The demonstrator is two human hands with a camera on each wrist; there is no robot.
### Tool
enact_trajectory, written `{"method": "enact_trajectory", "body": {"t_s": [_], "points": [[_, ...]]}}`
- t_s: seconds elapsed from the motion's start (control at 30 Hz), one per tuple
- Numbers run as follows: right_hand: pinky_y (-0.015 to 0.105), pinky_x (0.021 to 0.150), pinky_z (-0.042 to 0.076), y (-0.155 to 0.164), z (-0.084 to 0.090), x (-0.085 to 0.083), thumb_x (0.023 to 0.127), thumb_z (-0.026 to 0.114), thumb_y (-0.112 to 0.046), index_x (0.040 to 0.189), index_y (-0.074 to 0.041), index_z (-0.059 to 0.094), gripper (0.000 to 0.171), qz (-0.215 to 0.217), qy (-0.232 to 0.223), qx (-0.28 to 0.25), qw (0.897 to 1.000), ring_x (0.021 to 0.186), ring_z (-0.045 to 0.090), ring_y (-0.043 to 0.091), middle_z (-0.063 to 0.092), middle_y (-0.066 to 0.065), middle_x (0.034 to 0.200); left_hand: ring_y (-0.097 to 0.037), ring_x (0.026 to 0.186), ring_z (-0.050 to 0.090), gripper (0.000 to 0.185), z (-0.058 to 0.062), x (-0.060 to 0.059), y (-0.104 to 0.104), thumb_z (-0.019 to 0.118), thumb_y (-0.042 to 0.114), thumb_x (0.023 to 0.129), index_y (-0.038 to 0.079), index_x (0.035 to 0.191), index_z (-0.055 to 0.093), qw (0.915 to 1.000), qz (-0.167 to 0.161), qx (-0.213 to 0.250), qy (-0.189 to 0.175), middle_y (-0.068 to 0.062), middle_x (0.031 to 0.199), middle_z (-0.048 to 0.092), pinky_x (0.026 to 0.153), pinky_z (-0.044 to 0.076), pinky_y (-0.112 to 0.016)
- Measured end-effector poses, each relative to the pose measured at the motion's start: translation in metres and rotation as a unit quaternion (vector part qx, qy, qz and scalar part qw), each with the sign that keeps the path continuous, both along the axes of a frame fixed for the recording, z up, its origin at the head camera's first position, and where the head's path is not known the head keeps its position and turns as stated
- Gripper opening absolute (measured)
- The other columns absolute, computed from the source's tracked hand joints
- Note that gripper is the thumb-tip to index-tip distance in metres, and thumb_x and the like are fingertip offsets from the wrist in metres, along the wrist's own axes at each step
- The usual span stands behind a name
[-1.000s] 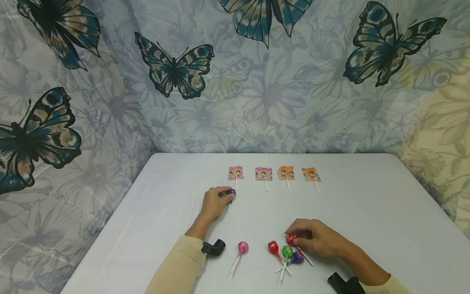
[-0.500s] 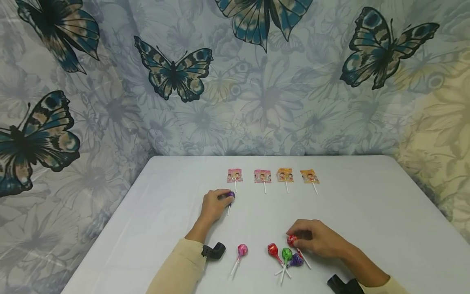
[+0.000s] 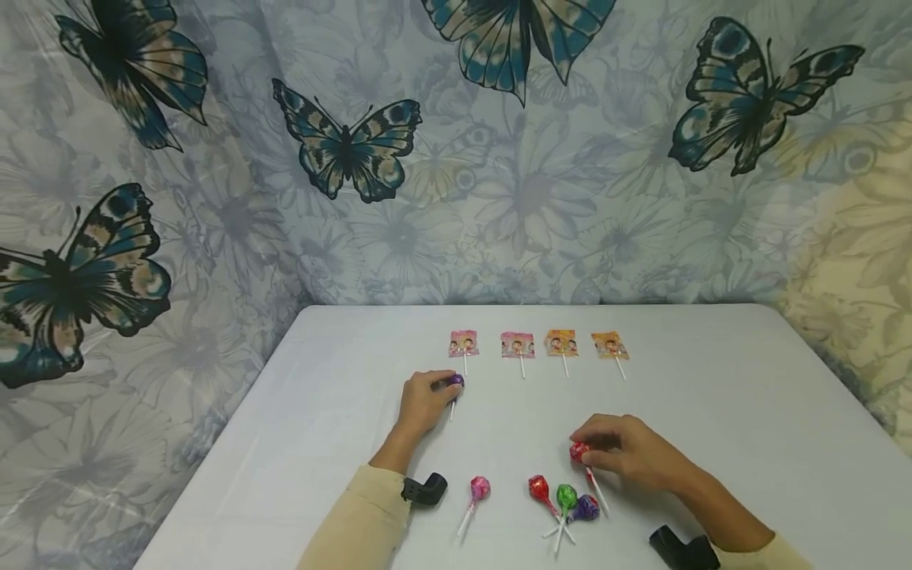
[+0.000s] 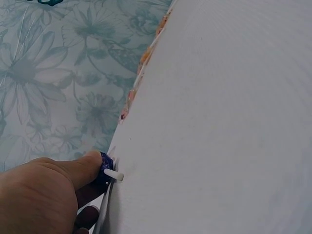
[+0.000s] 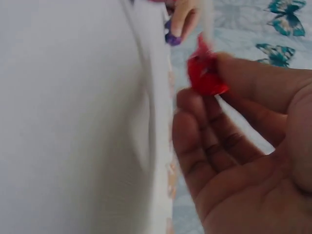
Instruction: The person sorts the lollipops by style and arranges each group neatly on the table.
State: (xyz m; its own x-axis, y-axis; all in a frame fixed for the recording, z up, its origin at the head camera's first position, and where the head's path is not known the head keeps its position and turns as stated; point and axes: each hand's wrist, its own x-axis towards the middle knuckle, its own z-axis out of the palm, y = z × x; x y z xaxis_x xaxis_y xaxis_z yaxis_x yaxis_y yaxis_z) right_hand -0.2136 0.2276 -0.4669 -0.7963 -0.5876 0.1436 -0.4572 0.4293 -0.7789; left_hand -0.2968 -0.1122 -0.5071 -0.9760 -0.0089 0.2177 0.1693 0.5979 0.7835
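Change: since a second ago the right hand (image 3: 627, 459) has lifted its red lollipop (image 3: 579, 452) slightly away from the loose cluster near the front edge; the left hand (image 3: 422, 402) has stayed put on the purple lollipop (image 3: 456, 381).
Right fingers: curled, thumb and fingertips pinching the red wrapped head; the right wrist view shows the crinkled red wrapper (image 5: 207, 73) between thumb and bent fingers, with the palm open below it.
Red lollipop: round head in shiny red wrap, white stick slanting down toward the front edge; it sits right of the table's middle, just above the cluster.
Left fingers: bent over the purple head, thumb pressed against it in the left wrist view (image 4: 105, 168); whether the other fingers close round it I cannot tell.
Purple lollipop: dark purple wrap, short white stick pointing toward the front edge; it lies on the table (image 3: 712, 396) left of middle, just below the leftmost flat lollipop.
Cluster: red (image 3: 537, 488), green (image 3: 566, 497) and purple (image 3: 587, 507) round lollipops with crossed sticks, near the front edge.
Pink lollipop: (image 3: 480, 488) alone, left of the cluster.
Back row: four flat lollipops (image 3: 541, 344), two pink, two orange, sticks pointing forward, toward the back edge.
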Motion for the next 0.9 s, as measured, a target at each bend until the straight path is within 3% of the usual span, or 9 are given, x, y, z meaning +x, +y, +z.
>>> {"method": "enact_trajectory", "body": {"t_s": [0.23, 0.47, 0.9], "points": [[0.028, 0.076, 0.052, -0.012, 0.011, -0.012, 0.088, 0.071, -0.012, 0.107, -0.003, 0.069, 0.021, -0.001, 0.043, -0.017, 0.999, 0.084, 0.061, 0.012, 0.066, -0.005, 0.096, -0.03, 0.104, 0.058, 0.027, -0.002, -0.001, 0.001, 0.076, 0.019, 0.084, 0.011, 0.11, 0.074, 1.0, -0.003, -0.001, 0.001, -0.011, 0.105, 0.065, 0.092, 0.045, -0.044], [0.032, 0.08, 0.053, -0.027, 0.016, -0.02, 0.088, 0.071, -0.01, 0.109, -0.003, 0.069, 0.023, -0.018, 0.038, -0.021, 0.999, 0.089, 0.063, 0.013, 0.067, -0.005, 0.098, -0.031, 0.107, 0.057, 0.027, -0.001, 0.003, 0.001, 0.076, 0.017, 0.084, 0.01, 0.11, 0.074, 1.0, -0.002, 0.001, -0.002, -0.011, 0.108, 0.065, 0.094, 0.044, -0.045], [0.03, 0.075, 0.054, -0.062, 0.023, -0.048, 0.085, 0.074, -0.008, 0.103, -0.005, 0.071, 0.019, -0.053, 0.084, -0.024, 0.995, 0.083, 0.065, 0.011, 0.068, -0.005, 0.092, -0.034, 0.111, 0.057, 0.028, -0.002, 0.001, -0.002, 0.076, 0.017, 0.083, 0.01, 0.11, 0.074, 1.0, -0.008, -0.004, 0.005, -0.013, 0.111, 0.066, 0.095, 0.043, -0.046]]}}
